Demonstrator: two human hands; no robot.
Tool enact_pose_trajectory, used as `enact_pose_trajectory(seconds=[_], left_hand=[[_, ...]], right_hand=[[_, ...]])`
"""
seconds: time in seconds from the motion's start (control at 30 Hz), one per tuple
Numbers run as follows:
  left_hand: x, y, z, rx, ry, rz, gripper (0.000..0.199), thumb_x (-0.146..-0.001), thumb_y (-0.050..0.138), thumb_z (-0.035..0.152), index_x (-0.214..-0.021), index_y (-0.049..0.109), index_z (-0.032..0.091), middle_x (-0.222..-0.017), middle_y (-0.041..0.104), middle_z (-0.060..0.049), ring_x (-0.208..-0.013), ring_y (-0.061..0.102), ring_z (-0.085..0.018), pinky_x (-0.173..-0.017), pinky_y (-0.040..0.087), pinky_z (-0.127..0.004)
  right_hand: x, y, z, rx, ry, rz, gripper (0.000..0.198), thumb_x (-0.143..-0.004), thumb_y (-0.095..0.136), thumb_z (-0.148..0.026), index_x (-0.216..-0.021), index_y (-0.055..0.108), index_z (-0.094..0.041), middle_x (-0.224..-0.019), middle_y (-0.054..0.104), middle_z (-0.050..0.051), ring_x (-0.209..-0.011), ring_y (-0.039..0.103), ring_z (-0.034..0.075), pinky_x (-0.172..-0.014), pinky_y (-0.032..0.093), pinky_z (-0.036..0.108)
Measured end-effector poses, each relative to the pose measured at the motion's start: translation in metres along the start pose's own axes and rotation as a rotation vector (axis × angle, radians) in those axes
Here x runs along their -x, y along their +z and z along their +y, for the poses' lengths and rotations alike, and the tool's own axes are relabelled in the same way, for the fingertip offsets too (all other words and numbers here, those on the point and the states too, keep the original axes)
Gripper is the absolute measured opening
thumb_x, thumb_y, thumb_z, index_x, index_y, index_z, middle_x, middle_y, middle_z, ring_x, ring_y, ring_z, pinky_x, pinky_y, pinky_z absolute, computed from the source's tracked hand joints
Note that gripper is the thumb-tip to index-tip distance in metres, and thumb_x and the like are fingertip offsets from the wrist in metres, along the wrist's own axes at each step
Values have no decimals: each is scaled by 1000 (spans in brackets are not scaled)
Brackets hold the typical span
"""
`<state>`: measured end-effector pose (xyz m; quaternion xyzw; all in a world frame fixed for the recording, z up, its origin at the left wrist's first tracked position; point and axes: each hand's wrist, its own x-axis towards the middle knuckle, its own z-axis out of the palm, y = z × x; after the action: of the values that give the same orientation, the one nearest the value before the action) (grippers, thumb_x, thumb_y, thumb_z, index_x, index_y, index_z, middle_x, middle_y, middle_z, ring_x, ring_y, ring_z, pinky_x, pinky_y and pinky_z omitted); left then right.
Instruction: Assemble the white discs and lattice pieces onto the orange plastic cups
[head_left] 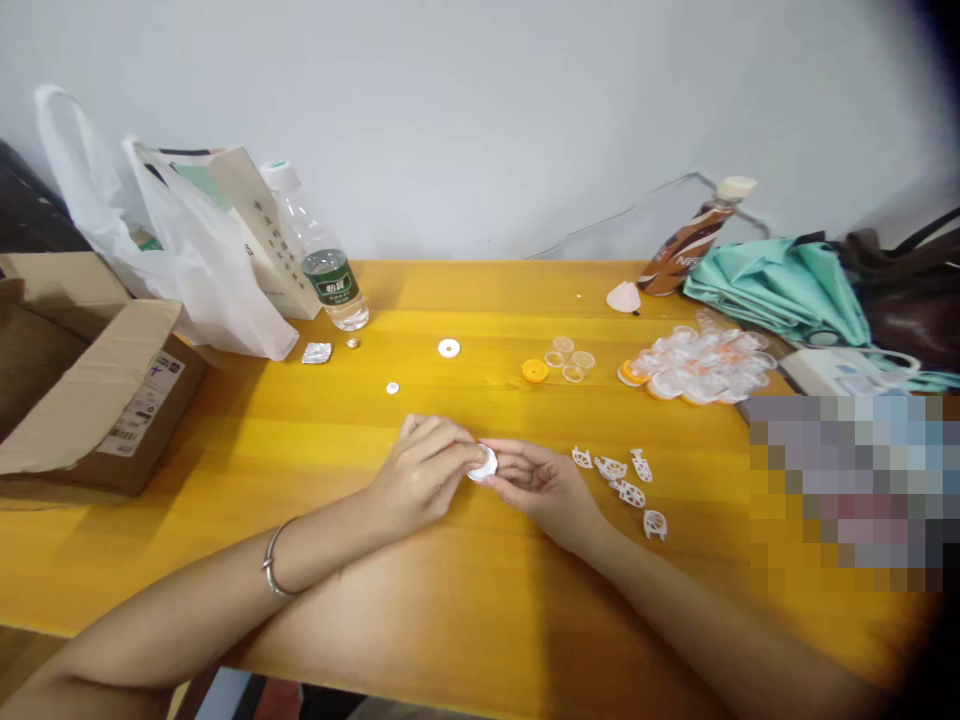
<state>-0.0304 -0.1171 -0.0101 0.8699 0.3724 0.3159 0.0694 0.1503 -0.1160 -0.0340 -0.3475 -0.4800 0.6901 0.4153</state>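
Note:
Between my two hands is a small white round disc (484, 464), above the middle of the table. The fingers of my left hand (426, 470) press on its left side. My right hand (551, 492) pinches its right edge with thumb and fingers, and my fingers hide part of it. Beyond my hands lie a white disc with a centre hole (449, 348) and a smaller white disc (392, 388). Several white openwork plastic pieces (612, 467) lie right of my right hand. Farther back are a yellow disc (535, 371) and several clear round cups (573, 372).
An open cardboard box (142, 430), a white plastic bag (217, 290) and a water bottle (335, 285) stand at left. Crumpled foil (316, 353) lies near them. At right are clear-and-orange round pieces (697, 365), a brown drink bottle (686, 245) and a folded green umbrella (780, 285).

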Motion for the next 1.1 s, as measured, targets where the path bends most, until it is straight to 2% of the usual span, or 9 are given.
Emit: enact_pose_trajectory(seconds=[0.17,0.37,0.5,0.7,0.83,1.1], left_hand=[[-1,-1,-1,54,-18,-57,18,-86,46,13,-95,59,21,-92,64,-3,-85,54,-15,-75,32,-31],[-7,-10,1,134,-57,-109,18,-86,48,20,-101,58,21,-94,63,-5,-85,55,-15,-75,35,-30],[-8,-12,3,146,-66,-64,17,-82,55,25,-98,59,19,-94,62,-6,-86,55,-16,-75,36,-30],[-6,-7,3,78,-67,8,10,-83,54,25,-89,61,19,-94,61,-5,-85,55,-15,-74,36,-28],[-3,-5,3,15,-37,12,11,-82,54,21,-92,60,20,-97,62,-4,-87,55,-15,-73,35,-29],[-2,-6,4,50,-50,-1,15,-82,53,18,-95,60,21,-100,62,-5,-89,55,-16,-76,37,-30]], right_hand=[[-2,-3,1,-10,21,-23,33,-64,71,-16,-95,65,-22,-84,71,-1,-79,65,11,-79,51,24],[-2,-2,-2,-5,5,6,32,-64,71,-17,-95,64,-21,-85,71,1,-79,66,13,-80,52,28],[0,-1,-4,12,-16,22,32,-65,71,-18,-95,64,-22,-87,71,1,-81,66,13,-82,51,29],[1,1,-4,42,-33,29,33,-65,71,-22,-97,64,-22,-85,71,2,-79,66,15,-82,51,31],[1,1,-2,51,-37,18,33,-65,70,-20,-98,64,-22,-85,71,1,-79,66,14,-82,52,29],[2,1,-3,54,-49,41,32,-64,71,-23,-96,65,-22,-84,71,2,-78,66,14,-80,53,30]])
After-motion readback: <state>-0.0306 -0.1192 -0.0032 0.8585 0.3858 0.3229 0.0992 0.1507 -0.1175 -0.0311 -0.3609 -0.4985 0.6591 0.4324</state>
